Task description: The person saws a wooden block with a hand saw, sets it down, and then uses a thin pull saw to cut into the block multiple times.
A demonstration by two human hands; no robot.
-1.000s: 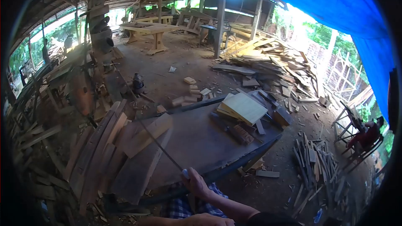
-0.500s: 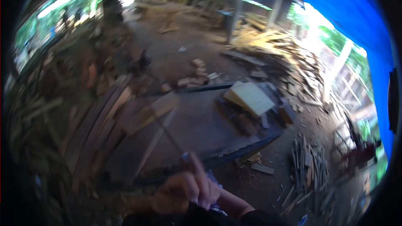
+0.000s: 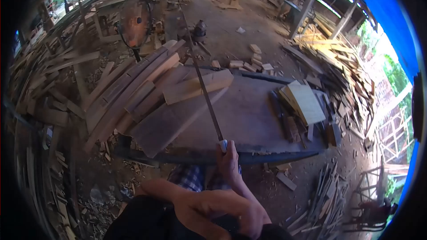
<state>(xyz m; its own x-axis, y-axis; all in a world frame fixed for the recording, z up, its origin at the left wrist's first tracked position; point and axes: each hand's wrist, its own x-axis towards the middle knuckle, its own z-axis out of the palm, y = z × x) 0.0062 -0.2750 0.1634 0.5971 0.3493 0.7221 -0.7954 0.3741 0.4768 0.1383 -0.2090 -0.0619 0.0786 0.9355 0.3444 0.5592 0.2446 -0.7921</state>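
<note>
Now only the right hand (image 3: pixel 228 162) closes round the near end of a long thin strip (image 3: pixel 206 95), which slants away beyond the grip, over the dark panel (image 3: pixel 249 111). Behind the grip, the left hand (image 3: pixel 233 205) seems to touch the right forearm (image 3: pixel 254 206); its finger spread I can't tell. So the strip looks steered one-handed.
</note>
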